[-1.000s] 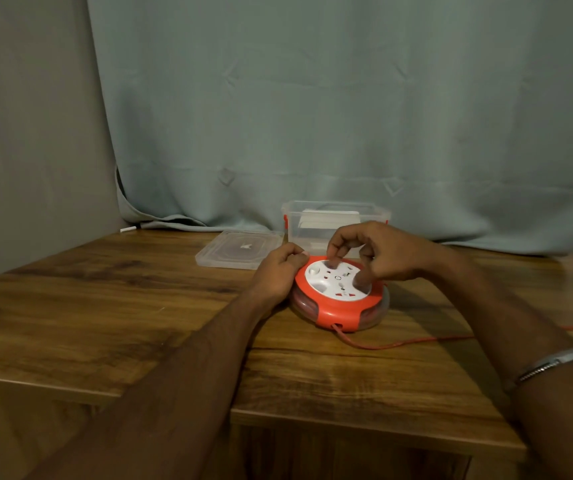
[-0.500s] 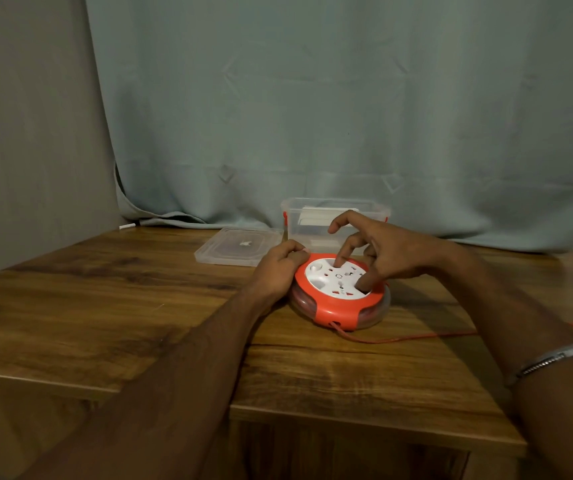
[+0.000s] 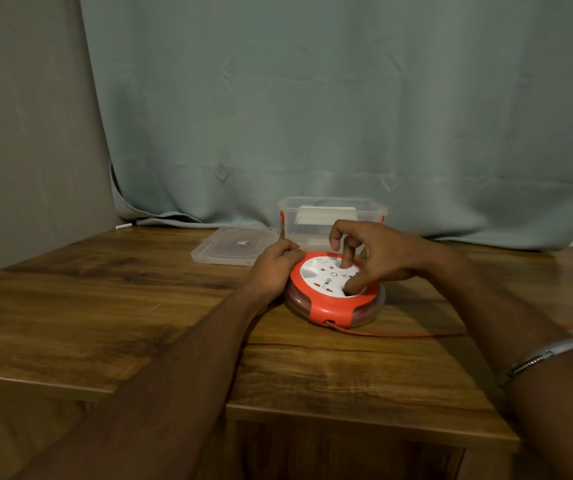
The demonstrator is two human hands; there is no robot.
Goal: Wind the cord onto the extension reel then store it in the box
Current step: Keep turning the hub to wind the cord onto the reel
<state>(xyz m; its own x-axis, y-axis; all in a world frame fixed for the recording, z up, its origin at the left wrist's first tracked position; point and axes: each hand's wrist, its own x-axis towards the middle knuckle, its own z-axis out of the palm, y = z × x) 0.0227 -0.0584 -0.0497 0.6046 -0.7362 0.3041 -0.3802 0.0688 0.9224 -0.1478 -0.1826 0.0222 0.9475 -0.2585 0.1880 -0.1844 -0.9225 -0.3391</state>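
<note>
The red cord is lying loose across the table, waiting to be wound. The left hand is curling around the reel, likely steadying it, while the right hand is poking fingers into the white top to turn it. The open box is waiting just behind.

The right hand hides the far right of the reel, and the red cord runs off past the table's right edge, its plug unseen.
</note>
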